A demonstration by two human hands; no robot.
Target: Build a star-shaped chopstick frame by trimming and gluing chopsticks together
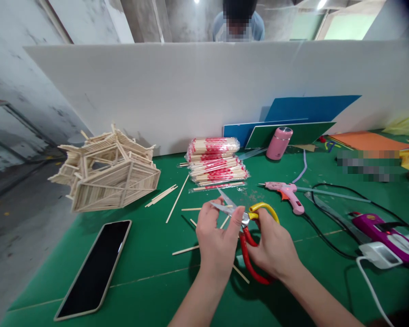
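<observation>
Scissors with metal blades, one red handle and one yellow handle [246,220] are in the middle of the frame, a bit right of center, blades spread apart and pointing toward the upper left. The right hand [276,247] has hold of them, fingers curled around the handles. The left hand [218,234] is right up at the blades, half curled, thumb and fingers apart with the blades showing between them. Can't tell if it's actually gripping anything, since the fingertips are partly hidden.

Around and below the hands there's a scatter of thin pale wooden sticks [185,250] on a green-covered table [150,254], some of them partly covered by the left hand. A few more lie just left of center.

Just above the hands sits a pile of wooden chopsticks in clear and red plastic wrappers [220,170]. Over on the left is a pretty detailed house-like model built of pale wooden sticks [112,181], and a black-screened phone with a light edge [93,270] lies at the lower left.

Right side: a pink glue gun with an orange trigger [286,195], a pink bottle [278,144] in front of blue and green boards [310,111], and a purple power strip [388,236] at the right edge. Top center, a person in a light blue top [258,27] is behind the white partition [157,91].
</observation>
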